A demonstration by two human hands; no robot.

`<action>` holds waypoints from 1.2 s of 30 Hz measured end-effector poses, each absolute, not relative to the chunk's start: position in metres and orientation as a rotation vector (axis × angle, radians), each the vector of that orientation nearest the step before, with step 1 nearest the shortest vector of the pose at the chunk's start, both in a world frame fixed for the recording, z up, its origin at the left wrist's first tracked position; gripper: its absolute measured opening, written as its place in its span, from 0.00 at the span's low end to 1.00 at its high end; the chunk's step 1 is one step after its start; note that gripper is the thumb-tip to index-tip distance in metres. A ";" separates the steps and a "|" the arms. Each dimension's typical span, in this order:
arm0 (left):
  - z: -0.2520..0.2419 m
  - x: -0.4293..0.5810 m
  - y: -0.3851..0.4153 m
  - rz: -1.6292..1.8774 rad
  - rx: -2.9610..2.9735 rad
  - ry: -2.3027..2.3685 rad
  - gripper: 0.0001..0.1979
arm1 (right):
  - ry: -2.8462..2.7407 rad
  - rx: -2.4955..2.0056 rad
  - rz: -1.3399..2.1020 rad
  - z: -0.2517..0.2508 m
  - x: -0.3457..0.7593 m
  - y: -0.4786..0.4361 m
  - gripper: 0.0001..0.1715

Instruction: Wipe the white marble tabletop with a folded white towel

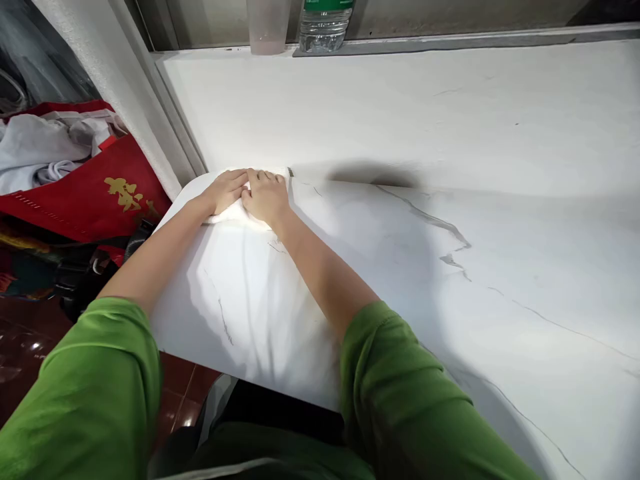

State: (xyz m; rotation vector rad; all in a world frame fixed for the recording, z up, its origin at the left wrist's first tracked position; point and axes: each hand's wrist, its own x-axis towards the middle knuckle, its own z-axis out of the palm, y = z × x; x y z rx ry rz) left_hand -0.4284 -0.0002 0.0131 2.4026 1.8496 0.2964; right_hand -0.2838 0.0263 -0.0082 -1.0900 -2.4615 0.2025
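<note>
A folded white cloth point(235, 213) lies on the white, grey-veined table point(400, 267), at its far left corner against the wall. My left hand point(227, 191) rests flat on the left part of the cloth, fingers stretched out and close together. Beside it, my right hand point(267, 195) presses on the right part of the cloth with its fingers bent over the far side. The thumbs and fingertips of both hands nearly meet. Part of the cloth is hidden beneath them.
On the ledge stand a clear plastic cup point(269, 27) and a water bottle point(326, 27) with a green label. A red bag point(90, 193) stuffed with white fabric is left of the table. The white wall point(350, 113) rises behind, and a pale post point(115, 80) stands at the corner.
</note>
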 end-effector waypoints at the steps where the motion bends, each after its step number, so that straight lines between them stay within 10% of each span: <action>1: 0.012 -0.426 0.005 0.308 2.415 1.831 0.24 | -2.455 -1.106 0.195 -0.010 -0.282 0.032 0.28; 27: 0.001 -0.271 -0.230 0.320 2.542 1.913 0.28 | -2.660 -0.722 -0.001 -0.009 -0.113 -0.173 0.36; 36: -0.003 -0.258 -0.203 0.336 2.561 1.879 0.28 | -2.607 -0.711 0.058 -0.013 -0.098 -0.148 0.36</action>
